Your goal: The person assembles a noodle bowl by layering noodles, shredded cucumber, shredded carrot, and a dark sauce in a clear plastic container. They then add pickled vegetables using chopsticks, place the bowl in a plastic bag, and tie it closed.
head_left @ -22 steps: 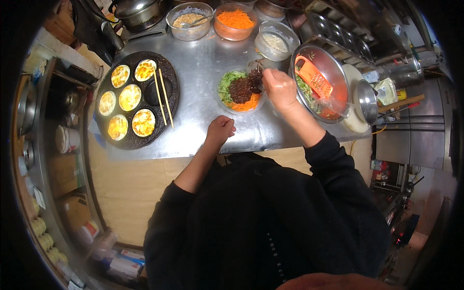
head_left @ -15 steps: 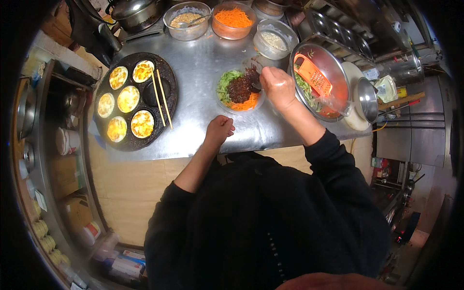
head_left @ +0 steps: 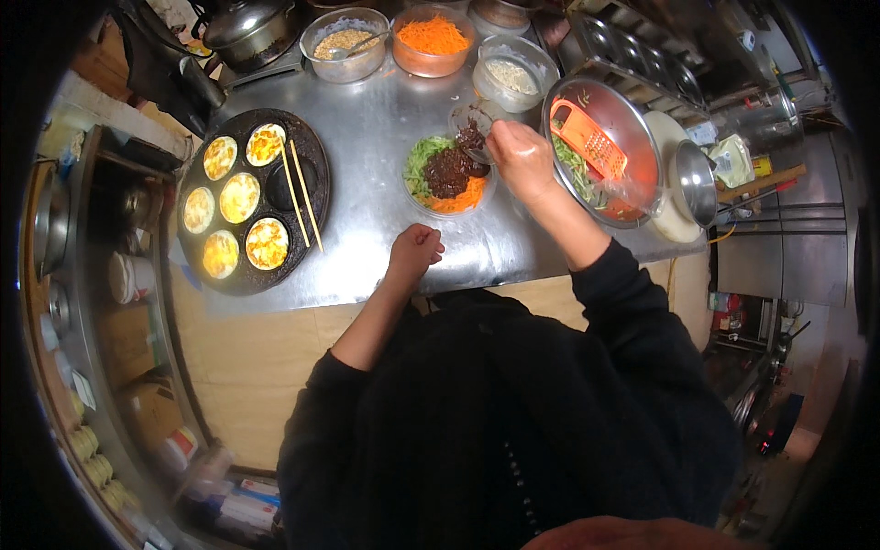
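Observation:
My right hand (head_left: 522,160) is closed around what looks like a spoon, mostly hidden by the fingers. It is over the right edge of a clear bowl (head_left: 445,213) holding shredded cucumber (head_left: 423,167), shredded carrot (head_left: 464,195) and a dark, chunky sauce (head_left: 453,172). Just behind that bowl, beside my fingertips, is a small clear dish (head_left: 465,117) with dark sauce in it. My left hand (head_left: 418,249) is loosely curled with nothing visible in it, near the counter's front edge, apart from the bowl.
A black round-welled pan (head_left: 307,240) with several cooked eggs and a pair of chopsticks (head_left: 301,194) stands left. Behind are tubs of grain (head_left: 344,44), carrot (head_left: 433,38) and pale bits (head_left: 513,78). A steel bowl (head_left: 642,147) holds an orange grater (head_left: 591,142).
My right hand has lifted slightly away from the sauce in the bowl, toward the small dish behind it. My left hand stays curled in place. The whole view has shifted slightly.

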A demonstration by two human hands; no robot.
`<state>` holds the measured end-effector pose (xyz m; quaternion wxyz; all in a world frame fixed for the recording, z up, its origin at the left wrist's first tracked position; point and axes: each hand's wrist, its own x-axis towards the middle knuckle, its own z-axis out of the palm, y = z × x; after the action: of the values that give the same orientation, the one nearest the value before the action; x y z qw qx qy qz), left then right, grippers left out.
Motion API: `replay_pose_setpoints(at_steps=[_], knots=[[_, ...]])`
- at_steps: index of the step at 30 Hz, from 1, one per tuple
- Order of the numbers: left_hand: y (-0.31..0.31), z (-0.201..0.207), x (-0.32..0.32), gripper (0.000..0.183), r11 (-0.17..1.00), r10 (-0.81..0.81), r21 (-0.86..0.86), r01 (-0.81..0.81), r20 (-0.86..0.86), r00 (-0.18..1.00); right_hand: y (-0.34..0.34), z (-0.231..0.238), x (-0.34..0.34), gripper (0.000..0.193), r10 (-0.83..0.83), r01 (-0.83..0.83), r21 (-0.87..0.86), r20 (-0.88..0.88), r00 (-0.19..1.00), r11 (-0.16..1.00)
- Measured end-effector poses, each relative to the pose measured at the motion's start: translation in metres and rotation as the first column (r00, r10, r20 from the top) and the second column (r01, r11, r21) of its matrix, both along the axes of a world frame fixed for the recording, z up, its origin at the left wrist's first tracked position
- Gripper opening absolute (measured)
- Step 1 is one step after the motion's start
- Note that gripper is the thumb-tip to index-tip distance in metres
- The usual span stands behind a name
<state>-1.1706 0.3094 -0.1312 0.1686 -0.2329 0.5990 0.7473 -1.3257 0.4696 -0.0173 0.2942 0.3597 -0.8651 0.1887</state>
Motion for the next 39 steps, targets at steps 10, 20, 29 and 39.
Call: replay_pose_setpoints(at_steps=[10, 20, 29, 39], knots=[[-0.002, 0.000, 0.003, 0.016, 1.000, 0.015, 0.024, -0.015, 0.013, 1.000, 0.024, -0.028, -0.025, 0.013, 0.111, 0.519, -0.579, 0.728, 0.677, 0.629], [0.000, 0.000, 0.004, 0.014, 0.999, 0.022, 0.049, -0.023, 0.035, 0.999, 0.030, -0.022, -0.025, 0.011, 0.337, 0.610, -0.612, 0.789, 0.514, 0.503], [-0.006, -0.027, 0.000, 0.014, 0.997, 0.036, 0.065, -0.032, -0.049, 0.998, 0.042, 0.016, -0.055, 0.011, 0.302, 0.551, -0.624, 0.767, 0.566, 0.554], [-0.021, -0.014, 0.019, 0.014, 0.998, 0.041, -0.053, -0.036, 0.098, 0.994, 0.142, 0.224, -0.193, 0.011, 0.181, 0.337, -0.896, 0.397, 0.900, 0.289]])
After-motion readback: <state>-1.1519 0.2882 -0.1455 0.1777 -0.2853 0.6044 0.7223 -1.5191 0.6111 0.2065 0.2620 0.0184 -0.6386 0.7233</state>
